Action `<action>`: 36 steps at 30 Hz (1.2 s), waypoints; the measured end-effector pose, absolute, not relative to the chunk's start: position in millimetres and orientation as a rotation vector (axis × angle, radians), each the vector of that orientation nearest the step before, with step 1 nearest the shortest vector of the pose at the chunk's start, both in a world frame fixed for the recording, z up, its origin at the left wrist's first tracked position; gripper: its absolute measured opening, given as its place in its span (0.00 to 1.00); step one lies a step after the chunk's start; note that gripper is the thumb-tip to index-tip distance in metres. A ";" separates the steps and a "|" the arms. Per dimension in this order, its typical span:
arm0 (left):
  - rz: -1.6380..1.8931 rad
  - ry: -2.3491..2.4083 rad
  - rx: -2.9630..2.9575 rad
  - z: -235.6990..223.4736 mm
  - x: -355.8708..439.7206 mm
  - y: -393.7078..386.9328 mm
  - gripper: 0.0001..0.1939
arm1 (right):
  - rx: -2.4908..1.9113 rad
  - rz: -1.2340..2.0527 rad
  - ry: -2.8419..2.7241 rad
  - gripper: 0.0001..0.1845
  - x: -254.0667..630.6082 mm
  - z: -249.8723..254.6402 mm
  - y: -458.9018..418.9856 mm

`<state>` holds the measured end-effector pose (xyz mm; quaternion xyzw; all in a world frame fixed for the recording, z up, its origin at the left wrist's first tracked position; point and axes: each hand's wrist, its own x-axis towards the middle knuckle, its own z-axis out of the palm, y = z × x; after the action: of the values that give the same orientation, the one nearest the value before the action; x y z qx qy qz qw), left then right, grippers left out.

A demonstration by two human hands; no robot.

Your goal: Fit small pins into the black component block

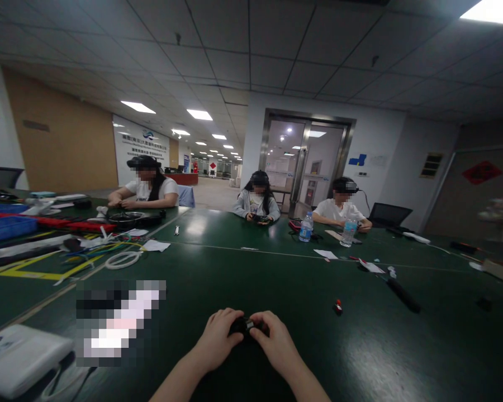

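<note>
Just above the green table, my two hands meet around a small black object with a light, metallic-looking part. My left hand has its thumb and fingers closed on the black portion. My right hand pinches the other end, by the light part. Fingers cover much of the object, and its exact kind cannot be made out. A small red-and-white item lies on the tabletop to the right, apart from my hands.
A white box-shaped device with a cable stands at the near left. Cables and blue trays lie farther left. Two water bottles and a black-handled tool are to the right. Three people sit across the table.
</note>
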<state>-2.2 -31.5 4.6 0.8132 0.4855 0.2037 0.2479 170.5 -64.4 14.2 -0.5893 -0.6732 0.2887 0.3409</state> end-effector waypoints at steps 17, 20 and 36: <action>0.555 1.310 2.231 5.2 -2.2 -31.6 0.22 | -1.600 0.787 -1.802 0.11 170.2 20.8 -66.5; 0.559 1.302 2.236 4.3 -2.4 -31.8 0.22 | -1.616 0.764 -1.805 0.11 168.8 22.0 -67.6; 0.543 1.339 2.248 2.7 -0.5 -31.2 0.23 | -1.566 0.820 -1.754 0.10 173.8 21.1 -64.6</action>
<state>-0.5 -31.2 2.7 0.8182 0.4873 0.1977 0.2324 173.8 -64.6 21.1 -0.5957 -0.6674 0.3120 0.3200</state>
